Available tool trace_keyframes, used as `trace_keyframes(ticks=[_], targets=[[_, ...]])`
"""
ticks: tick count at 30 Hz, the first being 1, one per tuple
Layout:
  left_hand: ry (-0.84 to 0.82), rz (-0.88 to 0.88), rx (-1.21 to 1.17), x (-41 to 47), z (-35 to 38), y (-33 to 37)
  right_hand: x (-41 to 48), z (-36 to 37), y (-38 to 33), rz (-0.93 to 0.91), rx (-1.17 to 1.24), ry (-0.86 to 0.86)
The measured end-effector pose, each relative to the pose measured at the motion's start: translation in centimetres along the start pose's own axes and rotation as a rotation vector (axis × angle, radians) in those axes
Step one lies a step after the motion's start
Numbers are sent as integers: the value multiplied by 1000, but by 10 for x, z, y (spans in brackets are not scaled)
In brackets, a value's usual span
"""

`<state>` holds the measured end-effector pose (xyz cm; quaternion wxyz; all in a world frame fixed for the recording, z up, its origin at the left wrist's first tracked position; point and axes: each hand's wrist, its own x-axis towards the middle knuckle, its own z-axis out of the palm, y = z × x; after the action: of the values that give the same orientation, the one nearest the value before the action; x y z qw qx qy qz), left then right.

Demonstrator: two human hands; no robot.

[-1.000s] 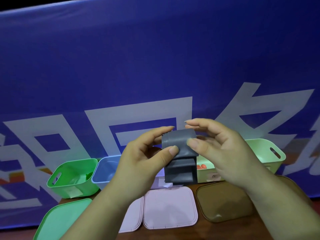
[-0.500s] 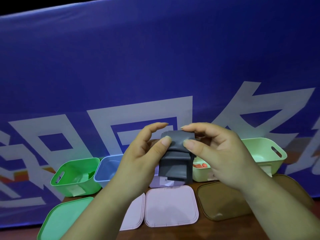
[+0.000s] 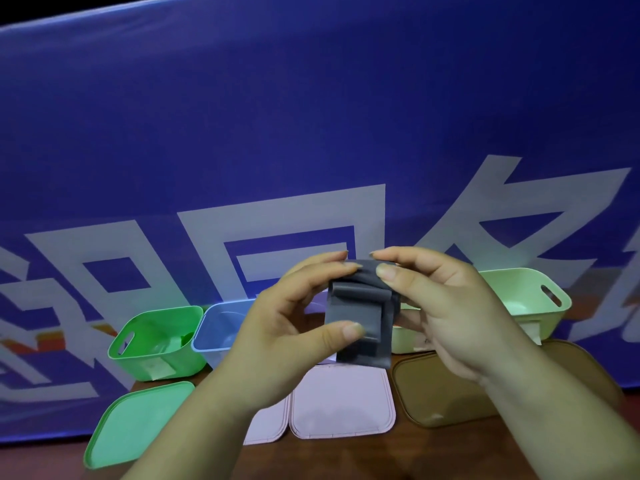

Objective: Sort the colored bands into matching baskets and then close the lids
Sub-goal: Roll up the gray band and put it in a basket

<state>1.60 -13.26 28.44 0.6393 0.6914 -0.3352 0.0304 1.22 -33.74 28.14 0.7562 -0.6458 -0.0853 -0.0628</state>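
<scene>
**Grey band pinched between both hands, above the row of baskets**

A folded grey band (image 3: 360,320) is held up in the air between the two hands, in front of the baskets and clear of the desk (image 3: 485,455). The left hand (image 3: 277,337) pinches it from the left. The thumb presses flat on the lower front of the band and the forefinger curls over to the top edge. The right hand (image 3: 450,306) pinches the top from the other side, with its thumb on the front face just below the upper fold. Its fingers (image 3: 415,259) are bent round behind the band. The two forefinger tips almost meet above the band. Its loose lower part hangs down in layers (how many folds cannot be told).

Behind the hands, on the desk, a green basket (image 3: 152,341) stands at the far left with a blue basket (image 3: 221,327) touching it. A pale green basket (image 3: 526,299) stands on the right, partly hidden by the right hand. All three are open. Nearer the camera lie a green lid (image 3: 135,424), a pink lid (image 3: 343,403) and a brown lid (image 3: 440,393), each flat on the desk. A blue banner (image 3: 311,133) with large pale characters fills the background.
</scene>
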Motion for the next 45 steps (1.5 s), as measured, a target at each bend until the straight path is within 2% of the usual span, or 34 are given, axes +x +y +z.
trace_keyframes(ticks=[9,13,18,22,30,41,45], targets=[[154,-4,192,-7,12,-1,-16,-1,-1,105,2,-17],[188,-54,180,-12,22,3,-26,-2,-4,-3,-33,2],[251,-122,83,-16,31,7,-39,-7,-3,-166,-155,-94],[248,-183,-52,-21,40,7,-42,-14,11,-231,-265,-55],[177,-283,-180,-24,46,-9,-46,-16,31,-227,-260,67],[128,-136,-133,-29,29,-36,-34,3,39,-90,-193,157],[61,-155,-141,-26,10,-41,-23,11,42,-65,-184,176]])
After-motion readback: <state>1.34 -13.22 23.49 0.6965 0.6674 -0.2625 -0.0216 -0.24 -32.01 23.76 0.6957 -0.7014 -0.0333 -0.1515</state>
